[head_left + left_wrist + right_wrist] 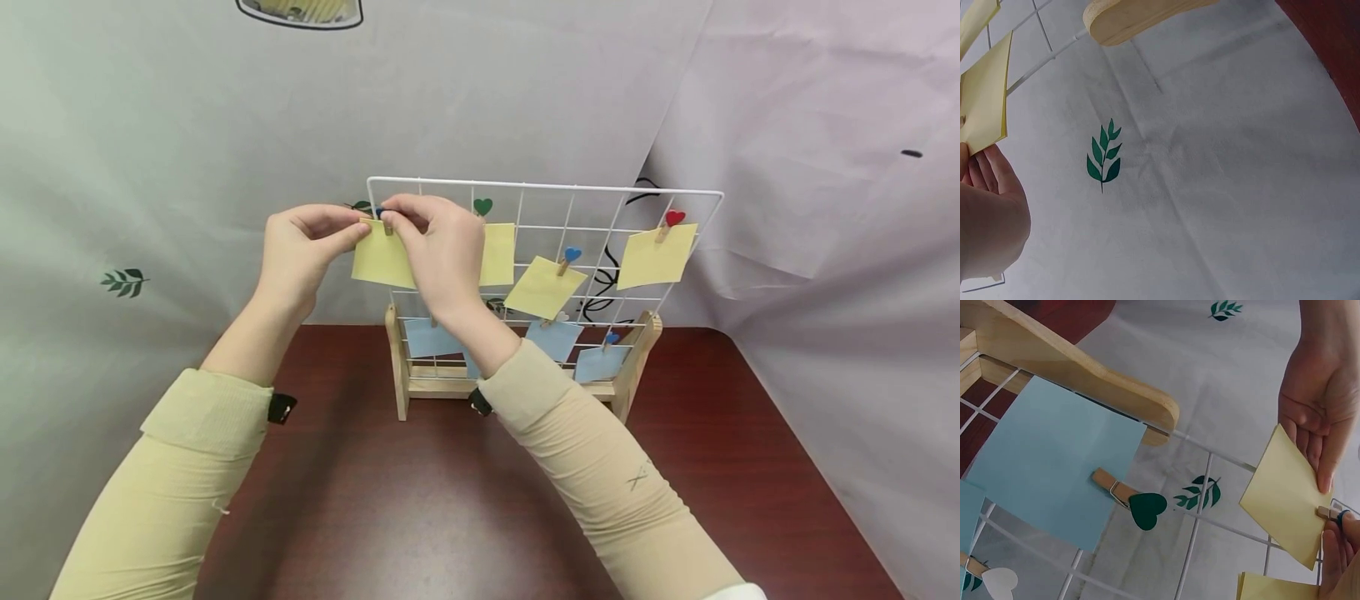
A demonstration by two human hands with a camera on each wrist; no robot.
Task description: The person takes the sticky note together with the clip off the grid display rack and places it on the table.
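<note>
Notes (380, 262) on a grid (547, 185), its stand (398, 367) on the table (420, 492)

Matt paper, pale wood, white wire

Yellow sheets (657, 257) and blue sheets (1054, 456): paper, smooth, matt. Clips (1105, 479): bare wood; spring (1120, 495) of thin metal wire. Heart tops (1147, 510): smooth, material unclear. Grid (546, 185): white wire, likely coated metal, smooth. Stand (1085, 375): pale wood, fine grain, 2 rounded end pieces. Worktop (420, 500): smooth, glossy, light pooling mid-surface. Backdrop (525, 100): creased, cloth-like, mostly matt. Sleeves (172, 492): cloth, cuffs finely ribbed.
</note>
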